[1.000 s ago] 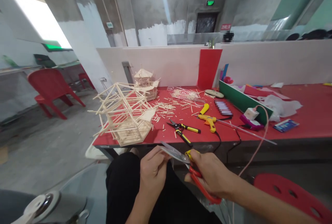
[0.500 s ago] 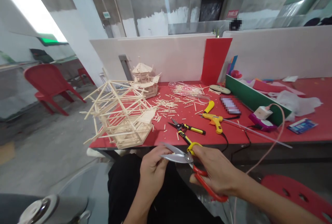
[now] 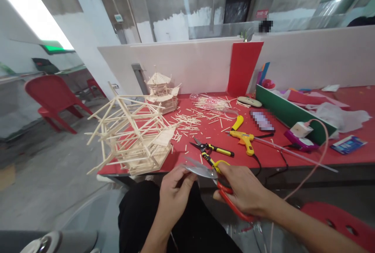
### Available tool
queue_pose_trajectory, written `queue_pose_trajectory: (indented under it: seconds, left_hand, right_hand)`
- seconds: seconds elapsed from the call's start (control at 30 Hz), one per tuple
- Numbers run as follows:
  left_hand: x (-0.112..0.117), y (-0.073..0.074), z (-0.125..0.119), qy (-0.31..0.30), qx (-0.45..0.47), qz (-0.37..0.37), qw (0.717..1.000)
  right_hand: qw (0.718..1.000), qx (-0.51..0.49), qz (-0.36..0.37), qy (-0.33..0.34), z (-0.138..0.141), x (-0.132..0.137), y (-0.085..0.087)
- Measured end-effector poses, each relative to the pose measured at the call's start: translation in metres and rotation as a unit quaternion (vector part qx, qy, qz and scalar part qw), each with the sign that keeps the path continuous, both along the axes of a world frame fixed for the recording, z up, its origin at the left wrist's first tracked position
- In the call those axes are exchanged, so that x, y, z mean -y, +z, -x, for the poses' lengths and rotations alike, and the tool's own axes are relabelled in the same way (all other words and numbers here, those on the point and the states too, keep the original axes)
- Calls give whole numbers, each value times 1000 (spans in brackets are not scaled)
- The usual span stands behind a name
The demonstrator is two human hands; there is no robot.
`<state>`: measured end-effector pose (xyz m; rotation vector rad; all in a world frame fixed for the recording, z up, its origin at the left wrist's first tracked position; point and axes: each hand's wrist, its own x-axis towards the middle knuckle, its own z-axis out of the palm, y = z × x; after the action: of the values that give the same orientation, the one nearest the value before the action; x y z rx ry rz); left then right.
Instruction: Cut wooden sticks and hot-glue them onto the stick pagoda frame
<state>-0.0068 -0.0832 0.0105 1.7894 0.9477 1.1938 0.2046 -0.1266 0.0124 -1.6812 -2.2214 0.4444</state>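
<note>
My right hand (image 3: 244,190) grips red-handled shears (image 3: 215,184) over my lap, their steel blades pointing left. My left hand (image 3: 174,192) is pinched shut right at the blade tips; what it holds is too small to make out. Both hands hover just below the front edge of the red table (image 3: 293,155). On the table's left end stands a large stick-built house frame (image 3: 131,132), with a smaller stick pavilion (image 3: 162,91) behind it.
Loose sticks (image 3: 193,120) lie scattered mid-table. Yellow-black pliers (image 3: 212,149), a yellow glue gun (image 3: 243,136), a phone (image 3: 260,120), a green board (image 3: 290,114) and a charger with pink cable (image 3: 301,130) lie to the right. Red chairs stand at left (image 3: 54,98) and lower right (image 3: 342,221).
The view has shifted slightly, so the table and models sit a little lower and closer. My hands stay together at the shears; the blades look a bit more closed.
</note>
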Motion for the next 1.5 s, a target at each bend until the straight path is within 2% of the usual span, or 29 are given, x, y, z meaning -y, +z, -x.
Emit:
queue_pose_trajectory:
  seconds: [0.2,0.6,0.73,0.87,1.03,1.27,1.5]
  left_hand:
    - [-10,-3,4,-21,39,0,999]
    - [-31,5,1,-62,34,-28,997]
    - [-33,5,-3,-39,28,-8,999]
    - [-31,-5,-5,-3,32,33,999]
    - [-33,-16,-5,-32,54,108,992]
    - [-35,-13,-4,-63,34,116,991]
    - [-34,-7,-8,-63,24,95,993]
  right_hand:
    - [999,-9,-6,35,-2,-13,10]
    - [999,-5,7,42,0,-24,11]
    - [999,11,12,33,-2,-28,7]
    - [999,2,18,32,-4,-32,2]
    - [1000,-4,-17,23,-8,-36,7]
    - [999,-18,4,46,-12,-34,7]
    - [999,-6,0,33,-11,-33,3]
